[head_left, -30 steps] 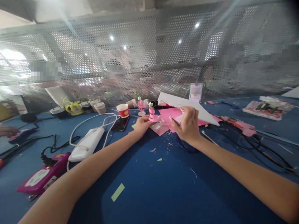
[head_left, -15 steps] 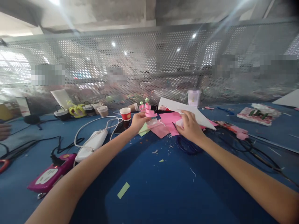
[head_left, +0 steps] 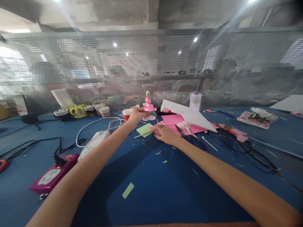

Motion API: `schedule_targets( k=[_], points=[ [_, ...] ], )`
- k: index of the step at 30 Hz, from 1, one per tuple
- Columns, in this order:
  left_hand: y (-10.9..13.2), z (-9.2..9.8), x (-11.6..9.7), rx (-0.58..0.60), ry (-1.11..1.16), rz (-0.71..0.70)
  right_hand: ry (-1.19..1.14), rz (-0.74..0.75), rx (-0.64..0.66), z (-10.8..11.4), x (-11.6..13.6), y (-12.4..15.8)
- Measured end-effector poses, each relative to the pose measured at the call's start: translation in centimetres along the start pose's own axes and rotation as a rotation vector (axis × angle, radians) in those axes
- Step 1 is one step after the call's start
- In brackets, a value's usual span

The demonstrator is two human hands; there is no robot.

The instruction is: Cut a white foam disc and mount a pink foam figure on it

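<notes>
My left hand (head_left: 137, 115) is closed around the lower part of a small pink paper tree (head_left: 148, 103), a spiral strip with a green star on top. Beside the tree's foot is a pale round piece (head_left: 149, 118), partly behind my fingers. Lower and to the right, my right hand (head_left: 165, 134) has its fingers pinched at a light pink piece of paper (head_left: 154, 128); most of that paper is hidden by the hand. Just left of these fingertips, a thin wooden stick (head_left: 142, 135) lies across a light green sheet (head_left: 144, 129).
Brighter pink sheets (head_left: 172, 119) and a white board (head_left: 196, 116) lie behind my right hand, with scissors (head_left: 180, 130) on top. A pink glue gun (head_left: 240, 134) is at right. Left are a red cup (head_left: 126, 116), a white power bank (head_left: 96, 143) and a magenta power strip (head_left: 52, 175).
My right hand has moved left from the scissors to the light pink paper, and wooden sticks have come into sight. My left hand has shifted slightly left with the paper tree.
</notes>
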State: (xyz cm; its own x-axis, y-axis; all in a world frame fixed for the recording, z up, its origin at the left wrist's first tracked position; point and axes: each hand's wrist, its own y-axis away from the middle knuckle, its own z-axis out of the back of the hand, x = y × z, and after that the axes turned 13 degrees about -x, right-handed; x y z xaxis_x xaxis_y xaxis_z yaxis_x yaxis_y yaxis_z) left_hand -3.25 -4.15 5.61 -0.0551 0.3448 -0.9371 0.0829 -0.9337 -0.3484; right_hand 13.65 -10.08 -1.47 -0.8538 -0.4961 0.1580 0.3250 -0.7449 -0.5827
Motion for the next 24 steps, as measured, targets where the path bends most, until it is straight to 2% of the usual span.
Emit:
schedule_targets(
  k=[4, 10, 13, 15, 17, 19, 21, 22, 24],
  points=[
    [0.0, 0.2, -0.7, -0.011, -0.015, -0.008, 0.087, -0.070, -0.043, -0.1, -0.5, -1.1],
    [-0.5, 0.7, -1.6, -0.027, 0.058, -0.008, 0.150, -0.148, -0.079, 2.6, -3.4, -1.4],
    [-0.5, 1.0, -2.3, -0.053, 0.076, -0.005, 0.172, -0.150, -0.102, 3.4, -3.8, -1.5],
    [-0.5, 1.2, -2.8, -0.070, 0.080, -0.004, 0.190, -0.107, -0.174, 3.5, -3.1, -1.4],
    [-0.5, 1.5, -3.2, -0.080, 0.074, -0.009, 0.158, 0.028, -0.213, 3.3, -1.6, -1.2],
    [-0.6, 1.7, -3.2, -0.093, 0.059, -0.021, 0.063, 0.238, -0.146, 2.9, 0.1, -1.0],
    [-0.8, 1.8, -3.0, -0.102, 0.047, -0.022, -0.005, 0.371, -0.058, 2.3, 1.7, -1.0],
    [-0.9, 1.8, -2.8, -0.101, 0.047, -0.016, -0.011, 0.379, -0.022, 2.0, 2.4, -1.2],
    [-1.0, 1.8, -2.3, -0.079, 0.057, 0.003, 0.038, 0.285, 0.075, 1.3, 3.6, -1.8]
  ],
)
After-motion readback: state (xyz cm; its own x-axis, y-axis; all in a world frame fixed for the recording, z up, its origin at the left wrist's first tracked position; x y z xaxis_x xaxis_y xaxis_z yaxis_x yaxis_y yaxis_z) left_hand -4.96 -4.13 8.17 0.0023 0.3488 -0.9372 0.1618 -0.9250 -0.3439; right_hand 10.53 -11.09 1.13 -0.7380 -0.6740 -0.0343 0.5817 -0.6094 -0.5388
